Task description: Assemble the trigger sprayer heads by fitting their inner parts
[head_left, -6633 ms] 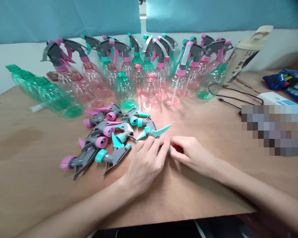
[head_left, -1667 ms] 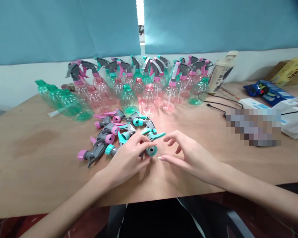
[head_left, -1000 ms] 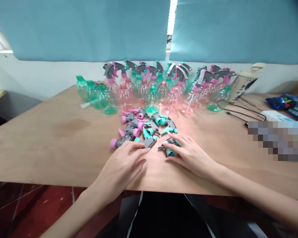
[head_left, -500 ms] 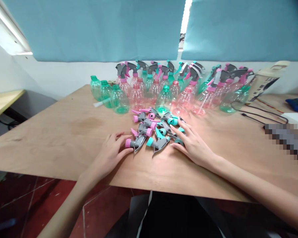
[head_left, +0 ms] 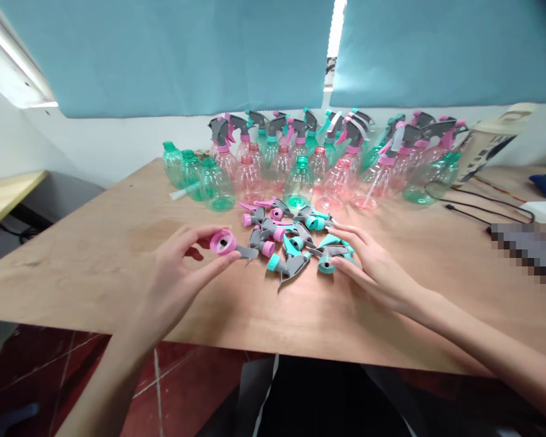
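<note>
My left hand (head_left: 175,273) pinches a pink-and-grey trigger spray head (head_left: 222,242) between thumb and fingers, its open pink collar turned toward me. On the right, a teal-and-grey spray head (head_left: 326,265) is gripped by my right hand (head_left: 380,261), its collar low near the tabletop. Between the hands lies a loose pile of spray heads, among them a teal-collared one (head_left: 289,267) at the front and a pink-collared one (head_left: 261,243) on the left of the pile.
Behind the pile stand uncapped bottles, such as a green bottle (head_left: 299,182) and a pink bottle (head_left: 248,179). Several bottles with spray heads fitted stand farther back. A beige tumbler (head_left: 494,142) and a black cable (head_left: 482,209) are on the right of the wooden table (head_left: 95,261).
My left hand has lifted the pink-collared spray head off the table and turned its collar toward me. My right hand has closed on a teal spray head and shifted it slightly.
</note>
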Demonstrator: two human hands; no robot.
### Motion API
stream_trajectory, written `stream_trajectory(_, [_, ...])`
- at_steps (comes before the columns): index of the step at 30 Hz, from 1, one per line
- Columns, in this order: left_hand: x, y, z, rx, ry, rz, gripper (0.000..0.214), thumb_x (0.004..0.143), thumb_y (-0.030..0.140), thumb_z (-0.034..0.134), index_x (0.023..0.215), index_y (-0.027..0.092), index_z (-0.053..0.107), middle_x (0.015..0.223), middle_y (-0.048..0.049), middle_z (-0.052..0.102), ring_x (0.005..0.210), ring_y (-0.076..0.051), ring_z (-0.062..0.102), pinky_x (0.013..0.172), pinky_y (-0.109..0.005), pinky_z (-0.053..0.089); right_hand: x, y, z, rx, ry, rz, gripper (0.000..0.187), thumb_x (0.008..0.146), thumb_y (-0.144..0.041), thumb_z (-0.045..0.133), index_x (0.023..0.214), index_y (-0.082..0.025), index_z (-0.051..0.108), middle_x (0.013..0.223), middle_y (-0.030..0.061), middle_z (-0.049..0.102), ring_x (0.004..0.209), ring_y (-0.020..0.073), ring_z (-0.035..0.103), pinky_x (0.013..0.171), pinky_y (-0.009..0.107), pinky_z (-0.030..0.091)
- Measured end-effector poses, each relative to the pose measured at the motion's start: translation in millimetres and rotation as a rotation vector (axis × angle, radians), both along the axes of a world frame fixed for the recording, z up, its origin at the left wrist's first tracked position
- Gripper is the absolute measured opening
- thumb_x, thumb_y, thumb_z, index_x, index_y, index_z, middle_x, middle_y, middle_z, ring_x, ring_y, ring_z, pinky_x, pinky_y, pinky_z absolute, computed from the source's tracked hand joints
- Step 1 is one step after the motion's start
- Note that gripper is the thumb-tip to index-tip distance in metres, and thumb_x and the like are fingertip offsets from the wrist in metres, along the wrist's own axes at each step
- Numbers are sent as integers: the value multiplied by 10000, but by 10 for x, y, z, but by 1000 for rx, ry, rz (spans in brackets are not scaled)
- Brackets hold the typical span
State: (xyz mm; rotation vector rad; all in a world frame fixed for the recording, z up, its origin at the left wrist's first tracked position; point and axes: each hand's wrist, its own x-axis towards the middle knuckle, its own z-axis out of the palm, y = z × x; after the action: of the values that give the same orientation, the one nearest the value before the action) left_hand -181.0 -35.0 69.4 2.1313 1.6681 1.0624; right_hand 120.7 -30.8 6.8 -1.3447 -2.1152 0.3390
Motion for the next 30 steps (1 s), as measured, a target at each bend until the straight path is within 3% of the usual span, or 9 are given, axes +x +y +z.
stream_trajectory(4, [364, -19, 149, 67, 130, -248, 290, 816, 350, 644, 1092, 261, 625, 1026, -20, 645, 907, -195, 597, 759, -304, 477, 67, -148, 138, -156, 141, 90, 429, 862, -458, 567, 1223, -243, 477, 1086, 68, 626, 954, 212, 614, 842, 401, 522])
stream_trajectory(8, [885, 27, 170, 46, 283, -505, 261, 842, 231, 619, 1100, 264, 629, 990, -18, 640, 918, -186, 596, 773, -295, 474, 134, -268, 247, -256, 171, 235, 526, 824, -413, 633, 1280, -258, 422, 964, 26, 647, 802, 166, 619, 721, 311, 531])
stream_trajectory(10, [1150, 65, 139, 8, 312, -581, 260, 830, 183, 629, 1078, 257, 638, 990, -14, 650, 904, -184, 605, 754, -285, 477, 187, -288, 248, -267, 140, 253, 365, 858, -391, 590, 1180, -247, 495, 876, 7, 650, 720, 151, 610, 652, 279, 514])
stream_trajectory(12, [1383, 93, 83, -25, 293, -597, 298, 804, 158, 652, 1093, 227, 630, 988, -24, 669, 882, -191, 619, 753, -293, 483, 257, -284, 202, -253, 140, 215, 173, 911, -362, 505, 998, -220, 553, 797, -3, 640, 641, 135, 589, 589, 255, 486])
stream_trajectory(14, [1571, 107, 0, -35, 234, -558, 346, 779, 146, 675, 1116, 200, 615, 970, -34, 685, 843, -197, 631, 756, -310, 490, 335, -266, 120, -216, 172, 146, 167, 939, -332, 444, 911, -205, 549, 773, 2, 635, 619, 132, 584, 575, 251, 474])
stream_trajectory(17, [1782, 117, -145, -41, 120, -496, 313, 781, 122, 663, 1081, 201, 629, 866, -13, 696, 777, -189, 638, 733, -312, 496, 427, -216, -21, -162, 202, 33, 177, 941, -320, 420, 938, -186, 537, 823, 47, 650, 672, 172, 616, 609, 294, 491])
stream_trajectory(20, [1937, 149, -258, -56, -49, -512, 286, 816, 143, 644, 1092, 212, 630, 845, 1, 693, 746, -160, 641, 701, -278, 506, 458, -139, -126, -112, 270, -52, 207, 925, -277, 417, 1083, -164, 489, 972, 114, 649, 787, 221, 646, 679, 363, 520])
stream_trajectory(25, [2029, 244, -370, 38, -137, -503, 360, 828, 196, 651, 1183, 226, 596, 1104, -55, 659, 887, -193, 640, 735, -303, 522, 449, -14, -185, -5, 372, -6, 417, 893, -231, 443, 1286, -164, 318, 1185, 169, 558, 979, 251, 624, 828, 461, 515])
stream_trajectory(30, [1939, 345, -544, 198, -32, -571, 360, 862, 207, 606, 1218, 226, 559, 1138, -69, 649, 996, -205, 619, 787, -322, 527, 496, 36, -201, -37, 244, 109, 465, 880, -220, 453, 1311, -178, 284, 1227, 166, 500, 1021, 250, 604, 940, 505, 462])
